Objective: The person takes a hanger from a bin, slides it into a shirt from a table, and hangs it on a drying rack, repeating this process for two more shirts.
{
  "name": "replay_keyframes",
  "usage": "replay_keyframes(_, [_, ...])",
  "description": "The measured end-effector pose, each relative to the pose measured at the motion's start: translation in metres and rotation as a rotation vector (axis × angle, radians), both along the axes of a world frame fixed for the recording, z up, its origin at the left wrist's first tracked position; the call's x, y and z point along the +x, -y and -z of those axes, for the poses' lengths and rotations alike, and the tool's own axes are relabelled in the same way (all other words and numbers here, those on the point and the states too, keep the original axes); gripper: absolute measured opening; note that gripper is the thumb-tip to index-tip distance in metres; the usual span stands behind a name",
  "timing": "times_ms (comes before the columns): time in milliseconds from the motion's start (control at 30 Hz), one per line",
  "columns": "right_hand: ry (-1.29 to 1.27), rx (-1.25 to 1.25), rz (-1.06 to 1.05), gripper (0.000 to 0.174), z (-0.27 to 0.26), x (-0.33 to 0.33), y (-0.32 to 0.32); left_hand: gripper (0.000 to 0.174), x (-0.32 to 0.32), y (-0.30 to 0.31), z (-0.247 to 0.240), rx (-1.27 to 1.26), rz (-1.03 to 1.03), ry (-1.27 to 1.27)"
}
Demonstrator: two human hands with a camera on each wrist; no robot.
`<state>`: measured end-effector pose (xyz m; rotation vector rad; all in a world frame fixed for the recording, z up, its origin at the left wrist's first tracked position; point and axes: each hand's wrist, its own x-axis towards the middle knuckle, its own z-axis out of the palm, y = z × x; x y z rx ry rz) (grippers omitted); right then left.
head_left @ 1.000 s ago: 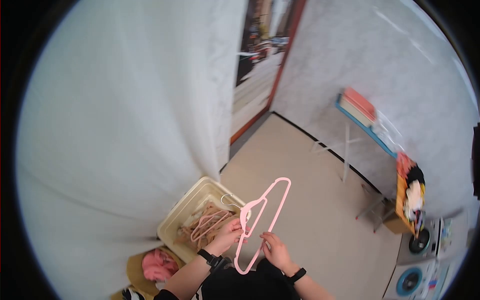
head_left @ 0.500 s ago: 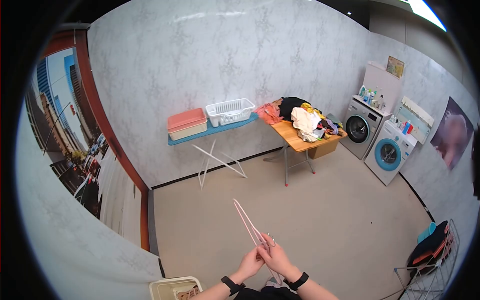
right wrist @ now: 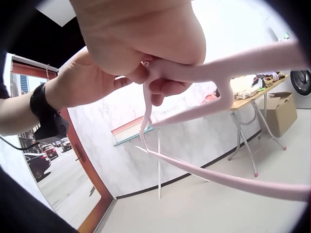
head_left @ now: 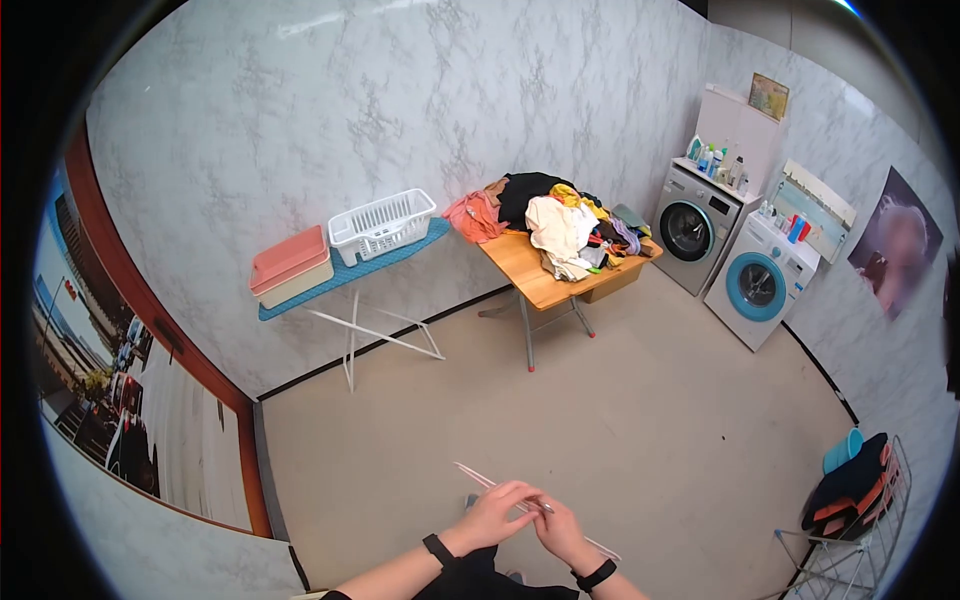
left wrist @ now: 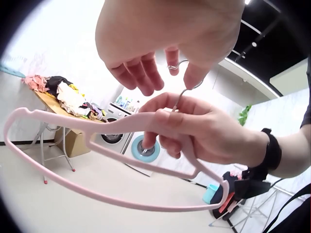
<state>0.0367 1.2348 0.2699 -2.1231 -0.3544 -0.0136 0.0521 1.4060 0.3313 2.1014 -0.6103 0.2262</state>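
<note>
A pink clothes hanger (left wrist: pixel 131 123) with a metal hook (left wrist: pixel 180 97) is held in front of the body, low in the head view. My right hand (head_left: pixel 560 532) grips it at the neck just below the hook, thumb against the pink frame in the left wrist view. Over the hook hovers my left hand (head_left: pixel 492 518), its fingers loosely bent and thumb right at the metal. A gap shows between that thumb and forefinger. From the head, the hanger appears nearly edge-on and the hands hide its middle.
A wooden table (head_left: pixel 545 290) bears a heap of clothes (head_left: pixel 560 225). Left of it, an ironing board (head_left: pixel 290 300) carries a lidded box (head_left: pixel 290 265) and a white basket (head_left: pixel 382 225). Two washing machines (head_left: pixel 760 290) stand back right; a drying rack (head_left: pixel 880 545) is at right.
The head view has swung up and right, off the basket of hangers. The hanger has turned edge-on. My left hand has shifted from the hanger's neck to its hook, and the right hand has taken the neck.
</note>
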Motion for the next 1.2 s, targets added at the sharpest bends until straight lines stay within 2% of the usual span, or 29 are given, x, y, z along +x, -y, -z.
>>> replay_keyframes(67, [0.057,-0.050,-0.040,0.020,0.013,0.032,0.000,0.020,0.036,-0.001,0.011,-0.143,0.172,-0.193])
replay_keyframes(133, [0.083,-0.172,-0.114,0.019,0.016,0.071,-0.006,0.019,0.075,-0.010,0.029,-0.151,0.160,-0.210])
replay_keyframes(200, [0.067,-0.183,-0.120,0.019,0.020,0.115,-0.011,0.018,0.120,-0.020,0.041,-0.162,0.153,-0.229])
replay_keyframes(267, [0.044,-0.196,-0.117,0.020,0.017,0.164,-0.015,0.017,0.173,-0.029,0.044,-0.171,0.148,-0.255])
replay_keyframes(300, [-0.028,-0.282,-0.087,0.019,0.012,0.188,-0.014,0.017,0.201,-0.035,0.041,-0.184,0.153,-0.260])
replay_keyframes(367, [-0.115,-0.383,-0.051,0.019,-0.001,0.233,-0.015,0.017,0.253,-0.044,0.034,-0.300,0.055,-0.309])
replay_keyframes(467, [0.016,-0.329,-0.012,0.017,-0.019,0.306,-0.015,0.016,0.323,-0.061,0.010,-0.237,0.080,-0.334])
replay_keyframes(533, [0.291,-0.460,0.028,0.016,-0.027,0.347,-0.019,0.018,0.357,-0.068,0.013,-0.213,0.065,-0.354])
replay_keyframes(600, [0.330,-0.467,0.067,0.015,-0.031,0.385,-0.027,0.021,0.388,-0.075,0.013,-0.176,0.059,-0.377])
replay_keyframes(633, [0.366,-0.478,0.104,0.015,-0.031,0.402,-0.029,0.024,0.401,-0.076,0.013,-0.252,0.002,-0.344])
replay_keyframes(667, [0.360,-0.476,0.102,0.015,-0.025,0.420,-0.027,0.029,0.414,-0.077,0.014,-0.328,-0.056,-0.313])
replay_keyframes(733, [0.138,-0.370,0.235,0.016,-0.005,0.458,-0.018,0.031,0.442,-0.088,0.025,-0.334,-0.100,-0.332])
replay_keyframes(767, [0.131,-0.369,0.222,0.016,0.003,0.478,-0.014,0.033,0.455,-0.094,0.030,-0.341,-0.142,-0.341])
replay_keyframes(833, [0.034,-0.114,0.397,0.018,0.015,0.526,-0.008,0.031,0.484,-0.107,0.034,-0.343,-0.178,-0.389])
replay_keyframes(1033, [-0.099,0.034,0.524,0.019,0.063,0.680,0.024,0.026,0.593,-0.126,0.044,-0.271,-0.221,-0.412])
replay_keyframes(1200, [-0.177,0.058,0.557,0.016,0.111,0.787,0.041,0.024,0.707,-0.107,0.028,-0.194,-0.261,-0.418])
